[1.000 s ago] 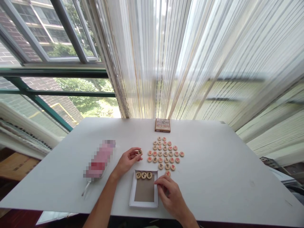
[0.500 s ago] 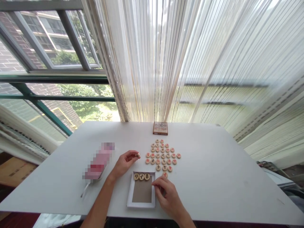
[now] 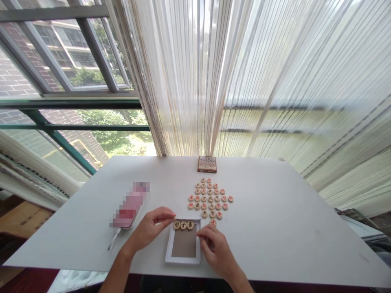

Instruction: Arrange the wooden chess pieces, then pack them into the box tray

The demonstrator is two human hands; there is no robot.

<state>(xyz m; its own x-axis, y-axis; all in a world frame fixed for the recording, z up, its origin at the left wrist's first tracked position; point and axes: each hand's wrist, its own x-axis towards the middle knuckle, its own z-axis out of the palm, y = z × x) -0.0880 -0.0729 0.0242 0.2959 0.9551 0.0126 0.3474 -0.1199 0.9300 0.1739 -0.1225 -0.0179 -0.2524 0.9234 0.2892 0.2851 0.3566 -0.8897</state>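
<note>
Between left hand (image 3: 150,228) and right hand (image 3: 216,246), both pinched narrow, grip unclear, three black-lettered xiangqi pieces (image 3: 183,225) are in the white box (image 3: 182,260), loose pieces (image 3: 210,199) still out beyond the right

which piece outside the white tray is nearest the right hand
The red-marked piece just beyond the right hand. It lies alone at the near tip of the loose pieces; the others lie farther from that hand.

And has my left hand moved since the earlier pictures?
Yes: your left hand has come nearer you, down to the far-left corner of the white tray.
</note>
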